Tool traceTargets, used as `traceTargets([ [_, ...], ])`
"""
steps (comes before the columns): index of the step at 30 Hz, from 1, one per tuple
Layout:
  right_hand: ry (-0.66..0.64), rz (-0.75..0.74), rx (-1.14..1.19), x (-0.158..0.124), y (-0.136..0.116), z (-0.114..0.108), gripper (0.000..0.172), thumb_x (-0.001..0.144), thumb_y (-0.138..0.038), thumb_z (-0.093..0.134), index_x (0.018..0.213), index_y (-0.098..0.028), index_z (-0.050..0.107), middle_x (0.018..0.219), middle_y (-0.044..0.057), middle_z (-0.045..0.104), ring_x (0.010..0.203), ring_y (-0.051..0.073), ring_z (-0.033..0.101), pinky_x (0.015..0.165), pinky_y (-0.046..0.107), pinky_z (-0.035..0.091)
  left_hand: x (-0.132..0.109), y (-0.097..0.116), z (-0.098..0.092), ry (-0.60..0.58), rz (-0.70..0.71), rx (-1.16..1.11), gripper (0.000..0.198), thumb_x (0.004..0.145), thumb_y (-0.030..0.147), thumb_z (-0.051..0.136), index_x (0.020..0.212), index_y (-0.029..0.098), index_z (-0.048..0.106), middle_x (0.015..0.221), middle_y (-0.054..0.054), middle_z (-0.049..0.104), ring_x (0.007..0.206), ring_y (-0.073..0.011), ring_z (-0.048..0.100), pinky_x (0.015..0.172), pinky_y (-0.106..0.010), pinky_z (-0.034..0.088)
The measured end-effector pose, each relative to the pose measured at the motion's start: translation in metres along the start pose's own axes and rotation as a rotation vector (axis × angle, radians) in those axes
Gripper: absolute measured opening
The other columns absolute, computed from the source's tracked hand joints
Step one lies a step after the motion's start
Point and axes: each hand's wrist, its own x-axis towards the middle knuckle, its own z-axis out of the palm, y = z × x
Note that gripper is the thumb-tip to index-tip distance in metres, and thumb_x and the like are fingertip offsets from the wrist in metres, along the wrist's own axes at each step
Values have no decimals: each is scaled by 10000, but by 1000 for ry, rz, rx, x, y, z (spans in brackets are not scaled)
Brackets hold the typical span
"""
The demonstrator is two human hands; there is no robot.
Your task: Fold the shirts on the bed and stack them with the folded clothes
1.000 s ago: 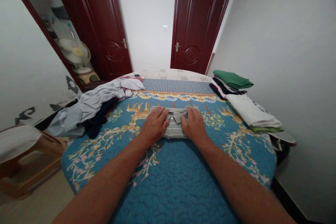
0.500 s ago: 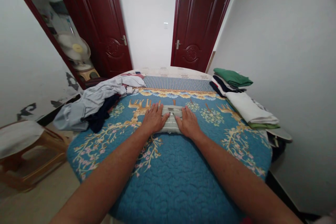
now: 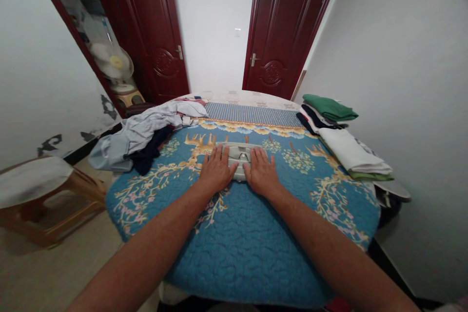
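Observation:
A light grey folded shirt (image 3: 240,171) lies flat on the blue quilted cover (image 3: 234,234), its collar opening facing up between my hands. My left hand (image 3: 216,169) rests on the shirt's left side, palm down with fingers stretched out. On the other side, my right hand (image 3: 261,171) lies flat in the same way, fingers extended forward. Both thumbs point inward near the collar. The palms hide the shirt's left and right edges.
Rumpled clothes (image 3: 146,129) lie in a heap at the table's left. Folded garments (image 3: 353,153) are stacked at the right, with a green one (image 3: 331,107) on top behind. A stool (image 3: 47,195) stands left of the table; a white wall borders the right.
Both hands stay on the folded shirt; my left fingers now reach a little further over it. The whole view has shifted slightly, so the surroundings appear further right.

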Motion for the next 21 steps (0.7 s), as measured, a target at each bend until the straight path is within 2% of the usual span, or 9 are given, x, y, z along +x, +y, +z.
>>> traceTargets([
  [4,-100,22,36,3,7,-6,652,1111,-455,371,1664,-111,401,1759,178,313,1641,352,251,1301,634,229,6,-9,-2,-59,9,-34,804,1052,569,459,1670,72,326,1759,-249,297,1647,-370,272,1312,-536,273],
  [8,-126,-21,54,1,13,-9,658,1106,-436,385,1684,-123,369,1770,157,298,1648,318,242,1312,563,248,10,-18,-4,-101,24,-108,874,991,589,551,1656,62,339,1760,-249,296,1651,-356,268,1331,-488,253],
  [14,-112,-12,-12,0,5,-10,681,1106,-470,385,1698,-136,346,1773,156,289,1650,347,224,1309,624,208,15,-19,-2,-103,-16,-150,914,946,609,614,1643,70,368,1756,-243,309,1645,-370,277,1331,-506,252],
  [21,-120,1,-2,1,2,-13,684,1105,-500,381,1695,-154,364,1763,152,318,1636,351,253,1301,628,226,14,-17,-1,-69,-36,-161,877,946,601,643,1630,110,398,1746,-231,341,1639,-356,297,1323,-501,258],
])
